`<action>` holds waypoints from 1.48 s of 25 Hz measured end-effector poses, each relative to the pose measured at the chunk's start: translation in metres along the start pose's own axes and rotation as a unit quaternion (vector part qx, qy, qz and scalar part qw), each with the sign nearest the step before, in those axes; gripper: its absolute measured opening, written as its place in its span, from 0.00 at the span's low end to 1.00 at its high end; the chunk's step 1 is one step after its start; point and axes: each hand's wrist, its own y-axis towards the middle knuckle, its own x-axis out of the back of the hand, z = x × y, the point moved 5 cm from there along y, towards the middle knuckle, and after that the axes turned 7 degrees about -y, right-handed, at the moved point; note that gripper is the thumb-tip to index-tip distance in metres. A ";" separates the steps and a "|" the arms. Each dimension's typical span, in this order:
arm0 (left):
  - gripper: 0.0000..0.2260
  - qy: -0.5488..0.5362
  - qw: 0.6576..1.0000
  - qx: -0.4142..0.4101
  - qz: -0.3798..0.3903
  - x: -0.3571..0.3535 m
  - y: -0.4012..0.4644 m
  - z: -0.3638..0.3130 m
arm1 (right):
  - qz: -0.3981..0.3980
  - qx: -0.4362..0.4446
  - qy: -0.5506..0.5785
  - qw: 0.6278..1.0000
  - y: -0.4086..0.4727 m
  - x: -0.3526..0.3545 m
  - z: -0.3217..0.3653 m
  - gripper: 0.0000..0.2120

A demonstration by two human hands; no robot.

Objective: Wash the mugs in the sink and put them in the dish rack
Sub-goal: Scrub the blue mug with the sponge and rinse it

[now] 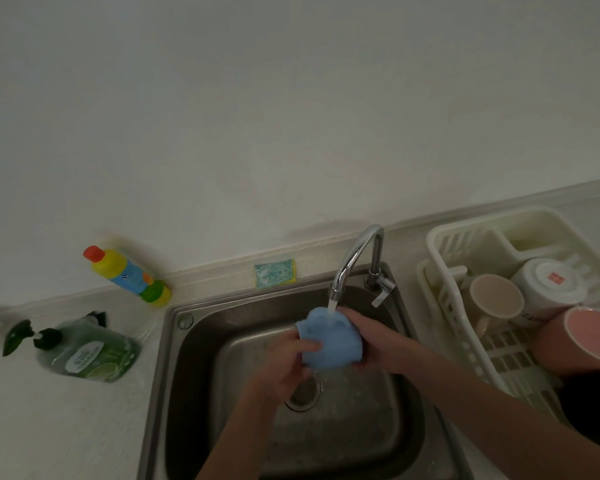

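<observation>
Lying on its side over the sink (pixel 187 375) under the tap's (pixel 357 258) stream, the blue mug (pixel 329 341) is gripped by both hands, left hand (pixel 291 362) on its near-left wall, right hand (pixel 368 341) cupping its right end, nearer the dish rack (pixel 444 299) to the right.
</observation>
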 end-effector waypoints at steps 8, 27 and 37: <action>0.23 0.003 0.999 -0.005 -0.034 0.008 0.006 0.001 | 0.070 -0.015 0.070 0.995 0.007 0.012 0.021 0.25; 0.22 0.003 0.998 -0.049 -0.044 -0.004 -0.002 -0.002 | 0.075 0.015 0.150 0.986 0.009 0.010 0.024 0.23; 0.21 0.010 0.998 -0.045 -0.048 0.002 -0.004 0.002 | 0.084 -0.055 0.200 0.975 0.004 0.001 0.009 0.28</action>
